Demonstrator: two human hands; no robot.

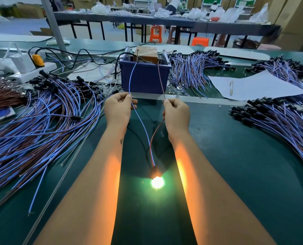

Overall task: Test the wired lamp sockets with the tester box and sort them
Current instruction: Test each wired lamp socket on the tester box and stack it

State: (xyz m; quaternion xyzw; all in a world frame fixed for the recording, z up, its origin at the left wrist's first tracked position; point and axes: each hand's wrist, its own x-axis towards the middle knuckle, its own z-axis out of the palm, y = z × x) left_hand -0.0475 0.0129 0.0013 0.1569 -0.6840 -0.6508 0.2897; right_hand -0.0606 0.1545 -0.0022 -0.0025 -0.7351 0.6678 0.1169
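Socket, bulb lit, lies on the green counter between my forearms, well behind each grip. My left hand pinches its blue wire, my right hand its brown wire, both leading into the blue tester box. Wired socket piles flank me; workshop tables stand beyond.

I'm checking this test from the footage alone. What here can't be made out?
Head view only:
- Wire tips at the tester box: too small, behind the blue bin's rim.
- Bulb: lost in glare.
- Socket: dark beside that glare.
- Paper: no writing legible.
- Left pile: cut by the frame edge.
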